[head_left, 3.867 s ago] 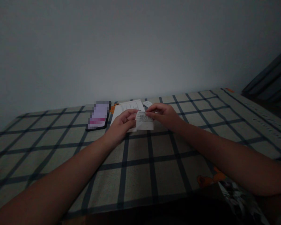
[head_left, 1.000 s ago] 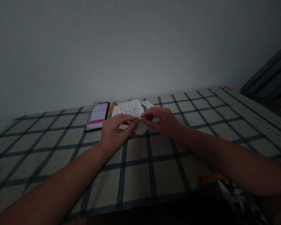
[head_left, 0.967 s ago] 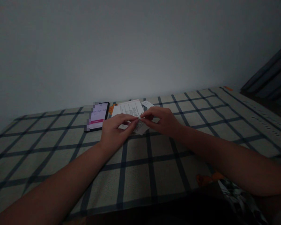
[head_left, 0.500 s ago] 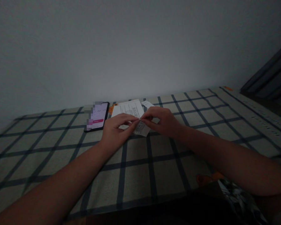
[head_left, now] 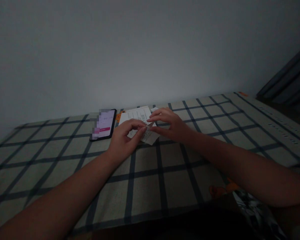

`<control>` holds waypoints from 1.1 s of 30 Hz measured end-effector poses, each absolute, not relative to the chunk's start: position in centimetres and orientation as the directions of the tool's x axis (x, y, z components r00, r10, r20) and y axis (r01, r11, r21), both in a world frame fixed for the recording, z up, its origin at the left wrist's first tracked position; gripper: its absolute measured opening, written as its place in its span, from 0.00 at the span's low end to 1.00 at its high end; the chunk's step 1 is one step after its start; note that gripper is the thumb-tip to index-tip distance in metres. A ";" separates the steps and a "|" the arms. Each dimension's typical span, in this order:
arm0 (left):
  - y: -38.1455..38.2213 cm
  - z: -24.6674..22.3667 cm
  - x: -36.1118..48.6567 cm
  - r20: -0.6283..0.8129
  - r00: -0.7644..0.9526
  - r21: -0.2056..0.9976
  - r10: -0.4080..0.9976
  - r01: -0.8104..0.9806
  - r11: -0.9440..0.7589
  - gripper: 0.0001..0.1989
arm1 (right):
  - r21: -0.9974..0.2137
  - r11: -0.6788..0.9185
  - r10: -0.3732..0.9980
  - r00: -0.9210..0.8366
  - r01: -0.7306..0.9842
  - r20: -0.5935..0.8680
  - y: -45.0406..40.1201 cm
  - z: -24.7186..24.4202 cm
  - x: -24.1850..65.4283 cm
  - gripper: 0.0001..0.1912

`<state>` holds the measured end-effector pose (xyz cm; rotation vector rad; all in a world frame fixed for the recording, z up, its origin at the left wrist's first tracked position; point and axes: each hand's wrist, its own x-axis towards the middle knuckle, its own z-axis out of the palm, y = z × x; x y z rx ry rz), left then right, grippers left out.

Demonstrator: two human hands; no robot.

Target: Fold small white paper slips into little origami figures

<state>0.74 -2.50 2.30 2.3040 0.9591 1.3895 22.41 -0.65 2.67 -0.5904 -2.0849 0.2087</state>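
A small, thin printed slip of paper (head_left: 150, 138) hangs from the fingertips of my left hand (head_left: 126, 135), whose thumb and forefinger are pinched on its upper edge. My right hand (head_left: 171, 124) is close beside it on the right, thumb and fingers apart. Its thumb tip is near or against the slip; I cannot tell which. Beyond the hands lies a white printed sheet or booklet (head_left: 130, 116), partly covered by my left hand and the slip. Behind the right fingers a small white paper (head_left: 154, 109) shows only at its edge.
A phone (head_left: 106, 125) with a lit screen lies left of the papers. A checked cloth (head_left: 145, 186) covers the table, with lettering at its right side. A pale wall (head_left: 150, 50) rises behind the table, and dark striped fabric (head_left: 287, 73) hangs at the far right.
My right hand has let its pinch go and spread its fingers, moving slightly up. My left hand keeps its pinch, and the slip has shifted a little to the left.
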 end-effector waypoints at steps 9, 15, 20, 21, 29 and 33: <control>-2.6 2.7 0.9 0.631 0.336 0.572 0.699 0.408 -0.712 0.04 | -0.378 0.879 0.476 -0.487 0.291 0.733 -0.8 2.4 22.2 0.09; -2.8 2.5 1.0 0.623 0.219 0.642 0.751 0.405 -0.651 0.06 | -0.502 0.824 0.564 -0.464 0.263 0.683 -0.7 2.3 22.2 0.12; -2.7 2.5 1.1 0.584 0.141 0.738 0.799 0.316 -0.596 0.06 | -0.524 0.793 0.608 -0.443 0.310 0.659 -0.5 2.3 22.3 0.11; -2.6 2.4 1.1 0.568 0.145 0.754 0.810 0.304 -0.583 0.07 | -0.520 0.792 0.611 -0.436 0.322 0.661 -0.5 2.3 22.3 0.11; -1.7 1.7 0.9 0.519 0.172 0.743 0.838 0.394 -0.541 0.10 | -0.505 0.794 0.607 -0.394 0.340 0.690 -0.4 2.3 22.4 0.12; -1.4 1.5 0.7 0.550 0.169 0.718 0.818 0.404 -0.566 0.08 | -0.535 0.781 0.624 -0.394 0.322 0.674 -0.3 2.2 22.5 0.11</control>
